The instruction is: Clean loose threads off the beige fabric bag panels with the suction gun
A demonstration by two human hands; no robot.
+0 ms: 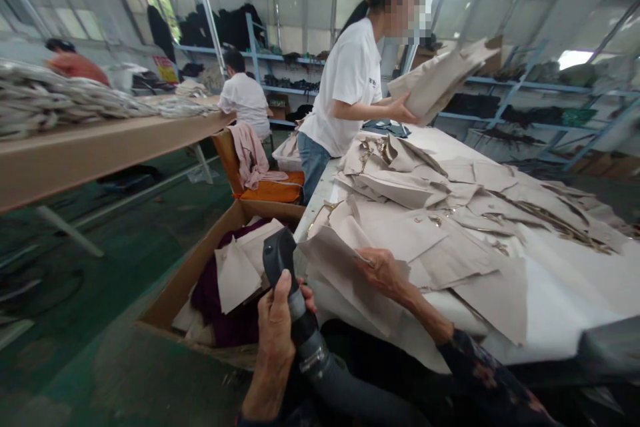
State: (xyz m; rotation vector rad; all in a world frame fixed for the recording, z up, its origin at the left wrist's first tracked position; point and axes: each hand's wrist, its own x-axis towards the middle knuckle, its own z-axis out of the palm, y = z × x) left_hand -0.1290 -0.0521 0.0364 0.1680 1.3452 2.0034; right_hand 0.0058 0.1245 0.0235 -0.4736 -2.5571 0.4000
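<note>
My left hand (pixel 276 330) is wrapped around a black nozzle (pixel 280 255), thumb on top. A thick grey-black hose (pixel 345 390) runs from the nozzle down toward my body. My right hand (pixel 387 273) pinches a beige fabric piece (pixel 345 270) that hangs over the near edge of the white table (pixel 560 283). The nozzle's head is just left of this piece, above a cardboard box (pixel 197 253). Inside the box lie cut beige pieces (pixel 239 277) and dark purple cloth (pixel 207 300). More beige fabric pieces (pixel 415 233), some with shiny gold-brown edges, spread over the table.
Across the table's left side, a person in a white shirt (pixel 350 73) holds a stack of beige pieces (pixel 440 80). An orange chair (pixel 273 190) with a pink garment stands behind the box. Further left is a long table (pixel 100 147) piled with fabric. Blue shelves (pixel 525 80) line the back.
</note>
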